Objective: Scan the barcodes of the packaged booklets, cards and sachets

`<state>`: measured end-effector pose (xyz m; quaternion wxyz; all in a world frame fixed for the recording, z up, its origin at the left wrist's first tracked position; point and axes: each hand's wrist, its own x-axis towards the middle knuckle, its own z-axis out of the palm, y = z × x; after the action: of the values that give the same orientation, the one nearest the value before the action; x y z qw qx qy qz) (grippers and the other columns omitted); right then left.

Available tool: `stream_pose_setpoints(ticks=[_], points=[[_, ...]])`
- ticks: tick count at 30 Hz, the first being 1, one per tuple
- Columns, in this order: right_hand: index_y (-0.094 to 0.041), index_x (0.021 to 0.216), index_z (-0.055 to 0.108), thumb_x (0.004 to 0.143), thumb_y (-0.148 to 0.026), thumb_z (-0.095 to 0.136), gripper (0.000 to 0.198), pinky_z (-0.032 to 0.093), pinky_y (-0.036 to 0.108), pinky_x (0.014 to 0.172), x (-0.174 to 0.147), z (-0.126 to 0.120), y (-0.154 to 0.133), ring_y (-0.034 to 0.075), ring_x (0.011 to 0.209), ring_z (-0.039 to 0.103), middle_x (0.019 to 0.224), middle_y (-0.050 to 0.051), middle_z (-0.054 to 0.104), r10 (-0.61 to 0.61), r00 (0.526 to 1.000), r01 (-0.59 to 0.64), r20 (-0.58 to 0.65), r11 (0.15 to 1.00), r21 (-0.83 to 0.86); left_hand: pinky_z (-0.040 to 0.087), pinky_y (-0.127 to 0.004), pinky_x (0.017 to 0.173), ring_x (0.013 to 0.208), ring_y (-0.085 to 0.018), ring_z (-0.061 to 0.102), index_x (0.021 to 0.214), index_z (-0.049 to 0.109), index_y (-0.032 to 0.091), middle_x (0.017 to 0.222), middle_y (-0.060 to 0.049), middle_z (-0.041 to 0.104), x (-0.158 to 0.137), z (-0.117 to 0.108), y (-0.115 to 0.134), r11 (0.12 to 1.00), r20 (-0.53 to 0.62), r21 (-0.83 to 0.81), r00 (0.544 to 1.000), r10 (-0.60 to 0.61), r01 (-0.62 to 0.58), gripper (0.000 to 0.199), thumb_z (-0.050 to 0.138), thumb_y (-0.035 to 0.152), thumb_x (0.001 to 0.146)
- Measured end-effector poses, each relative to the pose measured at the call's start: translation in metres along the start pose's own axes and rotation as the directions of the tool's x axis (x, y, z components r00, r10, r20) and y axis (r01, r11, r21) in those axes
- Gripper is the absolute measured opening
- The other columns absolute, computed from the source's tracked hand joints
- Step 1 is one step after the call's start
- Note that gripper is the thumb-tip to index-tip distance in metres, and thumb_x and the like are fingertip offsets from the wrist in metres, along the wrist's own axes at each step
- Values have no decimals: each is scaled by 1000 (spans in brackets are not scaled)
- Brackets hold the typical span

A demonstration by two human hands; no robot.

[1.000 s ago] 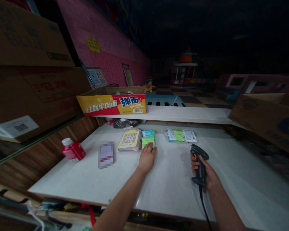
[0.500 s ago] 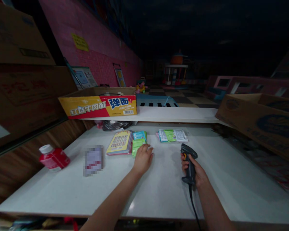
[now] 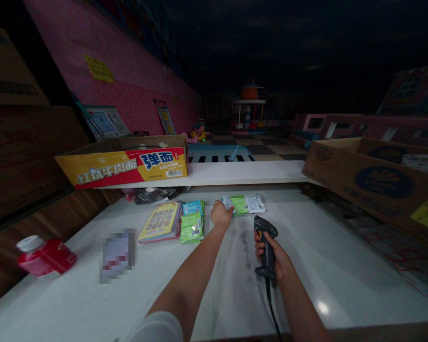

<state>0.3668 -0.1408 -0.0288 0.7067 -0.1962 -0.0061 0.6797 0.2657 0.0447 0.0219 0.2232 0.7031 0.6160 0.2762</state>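
Observation:
My left hand [image 3: 221,213] reaches to the far side of the white counter. Its fingers are closed at the left end of a row of small flat packets [image 3: 239,205], green in the middle and whitish on the right; the hand partly covers that end. A barcode scanner [image 3: 266,247] is gripped by its handle in my right hand [image 3: 278,259], head up, cord trailing to the near edge. Left of my left hand lie green and blue packets [image 3: 191,227], beside a stack of yellow-covered flat items [image 3: 161,222].
A red bottle with a white cap [image 3: 46,259] lies on the left, near a blurred-out item [image 3: 117,254]. Behind the counter runs a raised white shelf [image 3: 246,173] bearing a red and yellow carton [image 3: 128,164]. Another cardboard box [image 3: 364,168] stands at the right.
My left hand has moved away from the left packets, rightward to the packet row, and its fingers have closed. My right hand still holds the scanner. The view has shifted slightly right.

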Motion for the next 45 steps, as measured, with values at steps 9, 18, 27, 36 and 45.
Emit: stream_pose_setpoints(ticks=[9,18,27,36,45], points=[[-17,107,57,84,-20,67,25,50,17,46,-3,4,1,6,53,57,81,-1,63,-3,999,4,-41,1000,28,52,-32,68,89,-28,69,85,59,13,89,-15,71,25,11,-12,857,127,-435,961,-246,277,26,76,17,65],[-16,108,57,85,-19,66,24,50,17,46,-9,9,2,6,52,57,80,1,64,-2,998,6,-68,999,51,56,-28,61,70,-17,66,86,66,12,83,-7,69,-34,4,-67,672,96,-735,995,-28,90,23,66,33,76],[-17,95,64,65,-26,85,38,46,16,41,-12,11,11,6,52,53,78,-1,63,-203,978,182,-42,937,-298,48,-24,52,65,-15,58,92,65,13,80,-6,67,-51,3,-87,500,2,-856,966,259,-133,42,64,52,75],[-17,82,58,66,-38,79,34,40,24,42,-67,67,8,11,45,51,57,-3,58,-274,957,148,94,184,-972,40,-21,51,58,-11,50,89,65,15,70,-1,59,-54,3,-87,552,-34,-817,970,243,-166,39,59,51,78],[-17,92,55,71,-35,69,31,41,26,44,-83,62,10,14,52,56,72,1,62,-245,953,151,176,-119,-981,45,-24,56,59,-13,53,92,65,14,71,-2,61,-52,8,-87,606,-29,-771,962,271,-194,34,55,44,81]])
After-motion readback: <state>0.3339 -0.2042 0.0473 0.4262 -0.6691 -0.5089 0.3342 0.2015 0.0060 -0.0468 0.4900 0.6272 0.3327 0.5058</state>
